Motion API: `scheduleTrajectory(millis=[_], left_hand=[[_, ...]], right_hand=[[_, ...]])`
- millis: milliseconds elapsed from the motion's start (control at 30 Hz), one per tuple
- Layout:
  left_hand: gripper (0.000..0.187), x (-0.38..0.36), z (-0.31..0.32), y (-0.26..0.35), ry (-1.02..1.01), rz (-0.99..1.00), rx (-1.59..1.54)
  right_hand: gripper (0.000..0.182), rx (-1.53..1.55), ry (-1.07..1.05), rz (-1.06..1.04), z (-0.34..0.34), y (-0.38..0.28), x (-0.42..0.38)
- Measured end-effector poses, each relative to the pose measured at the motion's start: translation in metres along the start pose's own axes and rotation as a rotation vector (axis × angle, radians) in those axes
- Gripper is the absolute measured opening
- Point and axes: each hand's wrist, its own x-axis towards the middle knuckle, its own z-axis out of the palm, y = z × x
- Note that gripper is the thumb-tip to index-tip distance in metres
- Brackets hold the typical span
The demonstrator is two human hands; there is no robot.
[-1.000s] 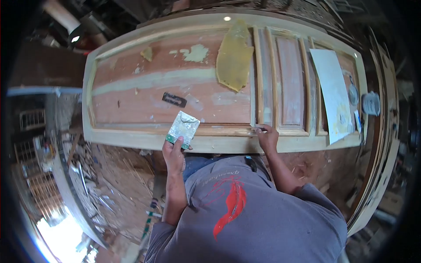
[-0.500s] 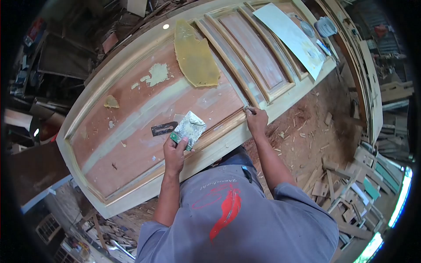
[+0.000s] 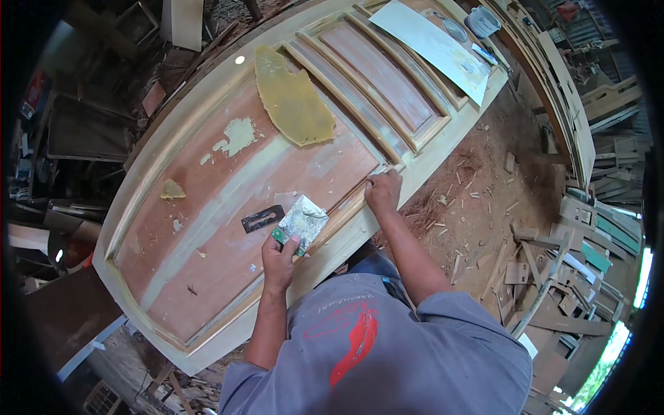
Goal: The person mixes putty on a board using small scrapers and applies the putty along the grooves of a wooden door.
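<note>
My left hand (image 3: 280, 266) grips a flat, putty-smeared scraper (image 3: 306, 223) with green at its held edge, a lump of pale putty on its face. It hovers over the near side of a wooden door (image 3: 162, 294) lying flat. My right hand (image 3: 384, 191) is closed, its fingertips pressed on the inner edge of the near moulding by a crosspiece. What those fingers hold, if anything, is hidden. A dark slotted metal blade (image 3: 263, 219) lies on the panel just left of the scraper. Pale filler patches (image 3: 240, 135) mark the reddish panel.
An irregular yellowish sheet (image 3: 296, 105) lies across the panel and a rail. Toward the far right end are a white board (image 3: 432, 48) and a plastic tub (image 3: 482, 23). Wood scraps (image 3: 477, 183) litter the floor; timber pieces (image 3: 553, 277) are piled at right.
The camera view has shifted and turned a little. My right hand stays at the moulding, its fingers slightly repositioned. My left hand still holds the scraper in nearly the same place.
</note>
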Motion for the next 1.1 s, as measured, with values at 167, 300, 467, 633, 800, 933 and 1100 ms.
scheduleTrajectory(millis=[167, 300, 467, 633, 800, 933, 1100], left_hand=[[0.031, 0.008, 0.000, 0.000, -0.036, -0.018, 0.009], [0.030, 0.011, 0.001, 0.003, -0.052, -0.034, 0.010], [0.028, 0.013, -0.003, 0.005, -0.047, -0.056, 0.020], [0.028, 0.014, -0.008, 0.007, -0.018, -0.062, 0.020], [0.028, 0.016, -0.012, 0.008, -0.043, -0.053, -0.004], [0.027, 0.017, -0.010, 0.007, -0.030, -0.054, -0.030], [0.025, 0.017, -0.014, 0.007, -0.034, -0.042, -0.052]], right_hand=[[0.017, 0.194, -0.118, 0.228, -0.036, -0.001, 0.005], [0.019, 0.167, 0.002, 0.314, -0.038, 0.031, 0.031], [0.016, 0.128, 0.011, 0.181, -0.020, 0.041, 0.043], [0.011, -0.033, -0.051, 0.137, -0.026, 0.023, 0.041], [0.009, 0.049, -0.109, 0.078, -0.014, 0.019, 0.025], [0.014, 0.106, -0.151, 0.160, -0.016, -0.005, 0.003], [0.023, 0.346, -0.110, 0.449, -0.035, 0.010, 0.017]])
